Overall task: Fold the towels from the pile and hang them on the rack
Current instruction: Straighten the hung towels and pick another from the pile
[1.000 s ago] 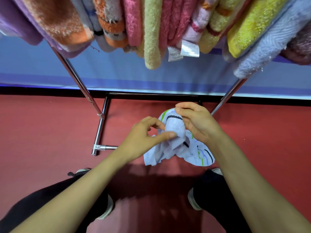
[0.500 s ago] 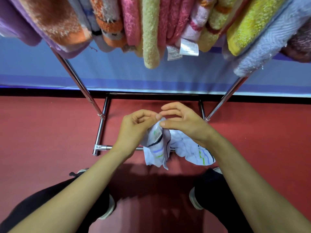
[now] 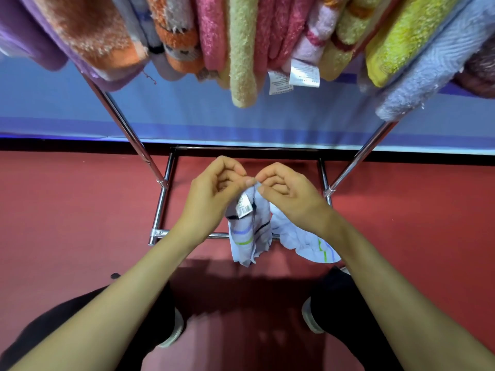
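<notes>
The left hand (image 3: 213, 192) is curled, its thumb and forefinger pinching the top edge of a small striped towel (image 3: 247, 234). The right hand (image 3: 292, 195), fingertip to fingertip with it, pinches the same edge just beside. The cloth hangs bunched below both hands, in the air above the red floor (image 3: 67, 210) and in front of the chrome rack (image 3: 126, 129), whose top is crowded with hung towels (image 3: 242, 49). The step in hand looks like finding an edge to open the cloth before folding. To do it well, the left hand should hold fast while the right slides along the hem to the far corner, so the towel opens flat rather than twisted. The part drooping under the right wrist wants shaking free first. Then fold corner to corner with the stripes lined up, narrow enough for the rack. The row looks tight, so neighbours may need pushing aside to make a gap. As for writing, a small tag (image 3: 242, 209) on the held towel, just under the left fingers, shows a barcode and a round mark, too small to read. Higher and further right, two white care labels (image 3: 278, 83) hang from the pink towels, their lines of print illegible.
</notes>
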{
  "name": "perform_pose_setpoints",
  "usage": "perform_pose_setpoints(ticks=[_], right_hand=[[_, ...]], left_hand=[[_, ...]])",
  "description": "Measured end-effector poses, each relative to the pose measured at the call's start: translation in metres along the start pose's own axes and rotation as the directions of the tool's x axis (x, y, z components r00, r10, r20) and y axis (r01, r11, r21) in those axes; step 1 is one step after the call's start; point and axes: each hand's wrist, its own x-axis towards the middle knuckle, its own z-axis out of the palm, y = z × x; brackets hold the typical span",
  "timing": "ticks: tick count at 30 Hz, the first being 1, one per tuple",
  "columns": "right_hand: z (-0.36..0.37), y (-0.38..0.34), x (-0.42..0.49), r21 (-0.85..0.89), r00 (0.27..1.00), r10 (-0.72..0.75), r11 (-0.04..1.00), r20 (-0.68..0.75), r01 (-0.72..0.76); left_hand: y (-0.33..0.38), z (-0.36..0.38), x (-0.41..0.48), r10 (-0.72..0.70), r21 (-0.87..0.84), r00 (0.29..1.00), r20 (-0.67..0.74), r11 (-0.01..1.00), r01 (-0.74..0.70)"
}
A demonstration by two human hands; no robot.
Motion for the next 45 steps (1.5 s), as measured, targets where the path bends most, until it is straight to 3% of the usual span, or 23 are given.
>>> perform_pose_setpoints(ticks=[3,5,7,11,16,20,24,27,29,32,35,38,41,45], right_hand=[[-0.001,0.003,0.000,-0.069,0.998,0.019,0.997,-0.066,-0.024],[-0.005,0.000,0.000,-0.093,0.995,0.042,0.994,-0.085,-0.049],[-0.011,-0.004,0.000,-0.111,0.998,0.044,0.993,-0.053,-0.050],[-0.019,-0.005,0.000,-0.149,0.998,0.015,0.989,0.067,-0.005],[-0.024,0.006,0.001,-0.496,0.977,-0.212,0.848,0.004,0.186],[-0.039,0.013,0.005,-0.707,0.999,0.025,0.706,-0.036,-0.043],[-0.052,0.017,0.003,-0.719,0.981,0.035,0.676,-0.192,-0.165],[-0.063,0.021,0.004,-0.818,0.952,0.111,0.490,-0.285,-0.302],[-0.065,0.023,0.004,-0.835,0.929,0.161,0.407,-0.333,-0.370],[-0.058,0.024,0.003,-0.842,0.929,0.210,0.397,-0.306,-0.366],[-0.047,0.024,0.004,-0.721,0.935,0.275,0.598,-0.226,-0.350],[-0.036,0.013,0.001,-0.277,0.943,0.309,0.902,-0.121,-0.332],[-0.027,-0.004,-0.003,0.129,0.929,0.364,0.920,0.068,-0.370],[-0.021,-0.010,-0.003,0.231,0.934,0.299,0.911,0.196,-0.340]], left_hand=[[-0.009,-0.006,0.002,-0.025,0.144,0.994,0.102,0.990,0.010],[-0.014,-0.013,0.006,-0.096,0.351,0.979,0.179,0.936,0.028],[-0.015,-0.017,0.008,-0.135,0.451,0.975,0.174,0.892,0.043],[-0.001,-0.017,0.009,-0.066,0.146,0.997,0.028,0.987,0.061],[0.003,-0.015,0.005,0.073,0.239,0.994,-0.079,0.970,-0.052],[0.006,-0.018,0.004,0.161,0.223,0.960,-0.227,0.969,-0.110],[0.002,-0.026,0.009,0.138,0.186,0.910,-0.392,0.980,-0.069],[-0.001,-0.031,0.012,0.113,0.160,0.872,-0.476,0.986,-0.041],[-0.005,-0.032,0.014,0.102,0.186,0.876,-0.471,0.983,-0.015],[-0.014,-0.025,0.012,0.023,0.240,0.927,-0.373,0.968,0.073],[-0.021,-0.017,0.008,-0.053,0.280,0.952,-0.302,0.949,0.141],[-0.027,-0.011,0.008,-0.118,0.282,0.961,-0.248,0.941,0.189],[-0.027,-0.002,0.006,-0.218,0.123,0.956,-0.198,0.962,0.245],[-0.026,0.010,0.001,-0.290,-0.104,0.953,-0.090,0.954,0.281]])
